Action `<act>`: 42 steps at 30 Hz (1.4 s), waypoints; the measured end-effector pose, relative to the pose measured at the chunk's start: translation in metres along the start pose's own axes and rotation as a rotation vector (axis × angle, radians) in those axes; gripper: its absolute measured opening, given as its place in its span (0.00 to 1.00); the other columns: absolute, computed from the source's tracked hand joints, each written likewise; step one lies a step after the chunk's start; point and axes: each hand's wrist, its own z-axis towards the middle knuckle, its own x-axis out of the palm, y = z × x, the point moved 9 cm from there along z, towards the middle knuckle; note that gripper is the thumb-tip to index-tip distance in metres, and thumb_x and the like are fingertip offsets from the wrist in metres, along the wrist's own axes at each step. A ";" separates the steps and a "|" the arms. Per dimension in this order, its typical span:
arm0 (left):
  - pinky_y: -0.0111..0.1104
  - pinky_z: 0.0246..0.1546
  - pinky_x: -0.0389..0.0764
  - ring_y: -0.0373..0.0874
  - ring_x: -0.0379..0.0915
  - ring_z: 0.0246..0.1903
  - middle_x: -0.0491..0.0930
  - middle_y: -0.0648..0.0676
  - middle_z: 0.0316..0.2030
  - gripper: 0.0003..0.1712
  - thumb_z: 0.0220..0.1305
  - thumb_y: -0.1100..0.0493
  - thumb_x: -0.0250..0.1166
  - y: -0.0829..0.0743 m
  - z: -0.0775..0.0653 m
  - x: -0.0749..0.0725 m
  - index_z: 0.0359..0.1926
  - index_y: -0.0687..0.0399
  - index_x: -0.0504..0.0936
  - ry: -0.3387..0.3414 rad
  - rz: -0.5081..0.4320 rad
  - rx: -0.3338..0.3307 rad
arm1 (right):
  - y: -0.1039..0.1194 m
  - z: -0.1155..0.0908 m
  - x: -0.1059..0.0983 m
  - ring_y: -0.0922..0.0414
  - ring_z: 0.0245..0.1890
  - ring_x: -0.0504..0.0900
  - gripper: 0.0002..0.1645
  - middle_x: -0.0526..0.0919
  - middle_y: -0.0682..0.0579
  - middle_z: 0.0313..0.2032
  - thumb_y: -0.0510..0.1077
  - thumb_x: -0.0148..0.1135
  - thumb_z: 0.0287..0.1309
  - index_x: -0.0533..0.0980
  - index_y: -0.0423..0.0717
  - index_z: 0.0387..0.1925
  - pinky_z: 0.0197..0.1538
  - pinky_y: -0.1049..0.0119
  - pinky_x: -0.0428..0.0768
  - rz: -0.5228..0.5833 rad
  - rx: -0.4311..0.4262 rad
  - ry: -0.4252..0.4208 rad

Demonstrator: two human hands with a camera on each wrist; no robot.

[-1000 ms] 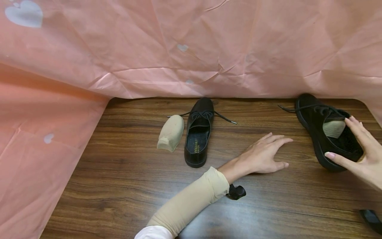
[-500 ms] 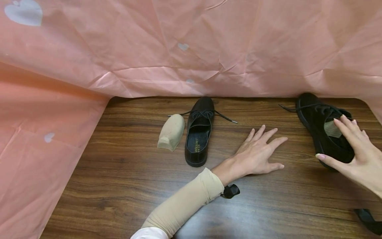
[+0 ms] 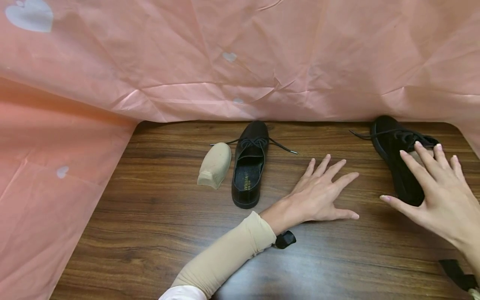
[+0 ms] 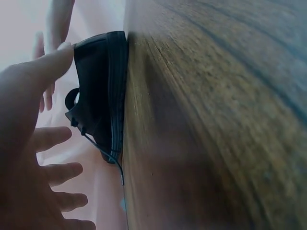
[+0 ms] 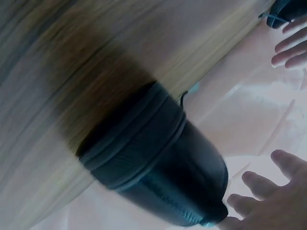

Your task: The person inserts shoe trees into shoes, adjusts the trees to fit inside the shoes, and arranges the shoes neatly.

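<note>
My left hand (image 3: 318,193) is held over the wooden surface between two black lace-up shoes, fingers spread and holding nothing. The left shoe (image 3: 246,183) lies flat, toe away from me, its laces out to both sides. A beige moulded shoe insert (image 3: 215,164) sits just beside it. My right hand (image 3: 444,202) hovers, fingers spread, above the rear of the right shoe (image 3: 386,143), covering much of it. Between its fingers shows a bit of beige insert inside that shoe. In the right wrist view, the heel (image 5: 144,143) faces the camera; whether the fingers touch the shoe I cannot tell.
A pink cloth (image 3: 300,62) with pale hearts hangs behind and along the left side. The brown wood-grain surface (image 3: 157,233) stretches in front of it. Small black pieces, like a strap (image 3: 286,240), sit by both wrists.
My right hand has moved left, from the right shoe's heel side to above its opening, fingers spreading wider. The left hand has shifted slightly left and fanned its fingers. The shoes stay nearly in place.
</note>
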 end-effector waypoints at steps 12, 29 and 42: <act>0.51 0.74 0.36 0.52 0.28 0.77 0.42 0.45 0.78 0.58 0.50 0.13 0.48 0.005 -0.013 -0.003 0.78 0.25 0.46 -0.009 -0.015 0.003 | 0.017 0.005 0.011 0.35 0.75 0.44 0.69 0.51 0.40 0.76 0.66 0.79 0.36 0.57 0.51 0.77 0.71 0.32 0.38 -0.007 -0.081 0.025; 0.53 0.73 0.30 0.53 0.20 0.76 0.37 0.48 0.79 0.60 0.48 0.10 0.42 0.012 -0.037 -0.020 0.78 0.26 0.46 -0.036 0.033 -0.024 | 0.038 0.010 0.018 0.37 0.76 0.44 0.68 0.46 0.44 0.78 0.68 0.76 0.40 0.54 0.52 0.78 0.72 0.35 0.38 0.033 -0.142 0.058; 0.53 0.72 0.24 0.54 0.17 0.75 0.35 0.50 0.79 0.59 0.49 0.10 0.39 0.021 -0.049 -0.025 0.79 0.29 0.47 -0.060 0.082 -0.014 | 0.049 0.017 0.026 0.37 0.75 0.49 0.65 0.49 0.42 0.77 0.77 0.66 0.46 0.55 0.51 0.78 0.74 0.39 0.43 0.009 -0.160 0.047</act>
